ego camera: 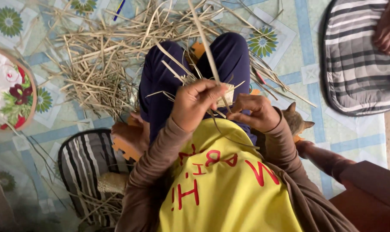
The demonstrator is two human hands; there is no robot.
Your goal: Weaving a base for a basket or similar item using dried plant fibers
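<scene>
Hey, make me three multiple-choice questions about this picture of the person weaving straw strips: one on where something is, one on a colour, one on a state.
1. Where does the loose pile of straw strips lie?
A. on the floor ahead of the knees
B. inside a basket
C. on a table

2. What colour is the shirt front below the hands?
A. blue
B. yellow
C. white

3. What is the left hand doing?
A. lying flat on the floor
B. hanging empty
C. pinching a long strip that runs upward

Answers: 1 A, the strips spread over the patterned floor mat. 2 B, the cloth is yellow with red marks. 3 C, its fingers close on the strip beside the right hand, at the small woven piece.
</scene>
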